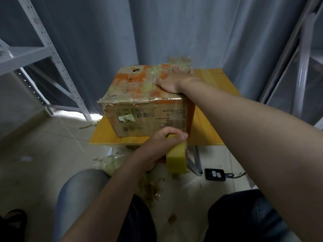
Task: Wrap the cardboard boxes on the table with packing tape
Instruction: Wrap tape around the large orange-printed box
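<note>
Right hand (172,81) flat on box (139,95), left hand (160,147) grips tape roll (176,160) — part-hidden

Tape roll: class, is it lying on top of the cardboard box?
No, the left hand holds the tape roll at the table's near edge, in front of the cardboard box, not on its top.

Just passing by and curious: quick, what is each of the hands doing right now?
Left hand: closed, gripping the tape roll.
Right hand: open, flat on the cardboard box.
</note>
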